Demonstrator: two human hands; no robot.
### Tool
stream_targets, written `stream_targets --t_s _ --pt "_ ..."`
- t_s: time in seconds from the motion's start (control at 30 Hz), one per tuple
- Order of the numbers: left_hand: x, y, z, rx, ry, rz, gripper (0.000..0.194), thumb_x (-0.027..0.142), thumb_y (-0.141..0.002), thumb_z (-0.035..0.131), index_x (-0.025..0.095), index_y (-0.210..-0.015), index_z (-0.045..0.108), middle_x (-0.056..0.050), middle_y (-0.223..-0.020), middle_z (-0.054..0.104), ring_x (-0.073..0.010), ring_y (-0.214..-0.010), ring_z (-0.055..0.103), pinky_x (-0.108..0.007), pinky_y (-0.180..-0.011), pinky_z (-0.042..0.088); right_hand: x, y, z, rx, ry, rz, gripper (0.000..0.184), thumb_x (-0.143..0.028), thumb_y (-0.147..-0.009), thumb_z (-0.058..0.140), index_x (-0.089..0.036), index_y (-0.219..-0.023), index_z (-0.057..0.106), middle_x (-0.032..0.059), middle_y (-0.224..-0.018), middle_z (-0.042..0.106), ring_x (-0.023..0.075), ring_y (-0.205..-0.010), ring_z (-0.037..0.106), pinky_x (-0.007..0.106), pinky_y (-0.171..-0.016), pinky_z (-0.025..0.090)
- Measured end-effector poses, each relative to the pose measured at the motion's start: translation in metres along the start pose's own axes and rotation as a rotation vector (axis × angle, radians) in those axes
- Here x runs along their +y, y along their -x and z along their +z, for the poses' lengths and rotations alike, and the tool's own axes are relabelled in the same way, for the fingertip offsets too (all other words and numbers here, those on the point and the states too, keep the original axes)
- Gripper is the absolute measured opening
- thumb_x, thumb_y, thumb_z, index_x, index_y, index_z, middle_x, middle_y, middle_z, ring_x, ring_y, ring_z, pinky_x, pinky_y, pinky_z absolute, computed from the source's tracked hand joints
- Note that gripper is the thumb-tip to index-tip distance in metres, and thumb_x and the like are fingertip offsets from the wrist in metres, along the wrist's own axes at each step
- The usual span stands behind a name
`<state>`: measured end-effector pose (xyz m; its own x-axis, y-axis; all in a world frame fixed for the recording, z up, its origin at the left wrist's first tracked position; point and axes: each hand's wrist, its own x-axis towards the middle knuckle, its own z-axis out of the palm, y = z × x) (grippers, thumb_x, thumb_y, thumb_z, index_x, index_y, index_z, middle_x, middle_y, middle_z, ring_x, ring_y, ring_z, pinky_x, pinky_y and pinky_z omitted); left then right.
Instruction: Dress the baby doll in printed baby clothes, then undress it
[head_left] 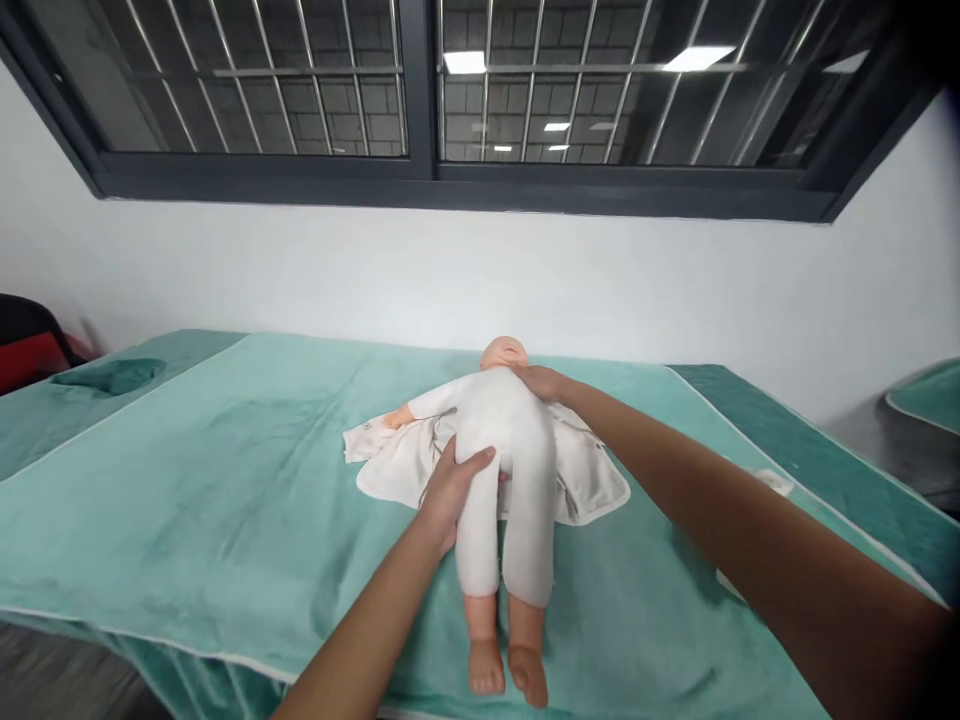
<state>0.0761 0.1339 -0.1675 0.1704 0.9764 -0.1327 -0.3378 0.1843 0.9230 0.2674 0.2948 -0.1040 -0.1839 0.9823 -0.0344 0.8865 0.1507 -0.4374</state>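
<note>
A baby doll (504, 425) with a white cloth body lies on its back, its feet toward me. Under it, a white baby jacket (394, 478) is spread open, and the doll's arm on the left reaches over one sleeve (365, 440). My left hand (450, 492) is wrapped round the doll's thigh on the left, thumb on top; some fingertips show between the legs. At the neck and shoulder, my right hand (541, 382) holds the doll, its fingers partly hidden. The doll's other arm is hidden by my right forearm.
A green plush cover (247, 480) with pale piping lies over the bed. White items (772, 482) show partly behind my right forearm. A white wall stands behind, below a dark-framed barred window (450, 187). A red and black object (34, 355) is at the far left.
</note>
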Motion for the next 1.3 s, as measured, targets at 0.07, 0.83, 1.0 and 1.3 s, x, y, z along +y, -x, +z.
stream_targets --t_s 0.07,0.83,1.0,1.3 --pt "-0.008 -0.001 0.000 0.036 -0.029 0.005 0.062 0.046 -0.080 0.072 0.022 -0.133 0.051 -0.011 -0.107 0.072 -0.0216 -0.075 0.070 -0.034 -0.062 0.057 0.007 0.000 0.005 -0.022 0.053 0.001 0.073 -0.064 -0.099 0.018 -0.018 -0.131 0.064 0.0135 -0.133 0.064 0.0271 -0.121 0.061 0.035 -0.098 0.046" --pt "0.029 -0.051 -0.092 0.402 -0.649 0.324 0.028 0.041 -0.084 0.059 0.019 -0.097 0.072 -0.006 -0.107 0.073 -0.0223 -0.100 0.065 -0.031 -0.082 0.050 -0.092 -0.024 0.066 -0.028 0.170 -0.445 0.044 -0.064 -0.093 0.042 -0.025 -0.108 0.057 0.0037 -0.109 0.070 0.0218 -0.091 0.063 0.029 -0.064 0.036" --pt "0.042 -0.086 -0.134 0.438 -0.914 0.150 0.016 0.034 -0.067 0.072 0.019 -0.067 0.067 -0.003 -0.065 0.066 -0.0211 -0.066 0.059 -0.029 -0.061 0.037 -0.091 -0.011 0.068 0.003 0.252 -0.489 0.046 -0.065 -0.093 0.043 -0.024 -0.101 0.061 0.0061 -0.102 0.071 0.0234 -0.087 0.062 0.030 -0.066 0.034" --pt "0.052 -0.087 -0.130 0.616 -0.741 0.291 0.020 0.039 -0.086 0.049 0.019 -0.085 0.055 0.000 -0.083 0.061 -0.0145 -0.072 0.054 -0.025 -0.066 0.040 -0.093 -0.007 0.072 0.041 0.246 -0.463 0.062 -0.074 -0.092 0.030 -0.024 -0.099 0.065 0.0078 -0.096 0.071 0.0237 -0.086 0.062 0.034 -0.075 0.038"
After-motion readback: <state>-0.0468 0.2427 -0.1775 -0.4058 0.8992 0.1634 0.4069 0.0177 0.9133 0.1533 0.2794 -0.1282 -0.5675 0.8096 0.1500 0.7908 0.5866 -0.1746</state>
